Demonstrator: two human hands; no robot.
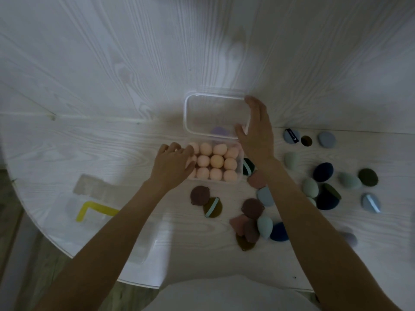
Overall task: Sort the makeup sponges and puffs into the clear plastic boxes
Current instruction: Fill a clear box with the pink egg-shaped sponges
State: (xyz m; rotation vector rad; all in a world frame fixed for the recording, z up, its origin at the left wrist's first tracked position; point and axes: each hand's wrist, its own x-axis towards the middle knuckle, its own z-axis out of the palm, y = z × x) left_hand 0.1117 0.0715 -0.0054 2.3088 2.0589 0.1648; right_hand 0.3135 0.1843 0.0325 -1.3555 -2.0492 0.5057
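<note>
While the left hand (174, 161) rests with curled fingers against the left wall of the full box (239, 163) at the centre of the frame, packed with peach sponges (216, 161), the right hand (256, 133) reaches above it with fingers and thumb spread around the near right corner of the second clear box (188, 113); whether it actually grips the rim I cannot tell. A lilac sponge (217, 130) seems to lie inside that box. Judging by this, the peach set is done and the next box is being positioned. Loose puffs and sponges, among them a navy sponge (323, 172) and a brown puff (199, 195), lie lower right on the white table (112, 86), so next comes picking one colour from there
</note>
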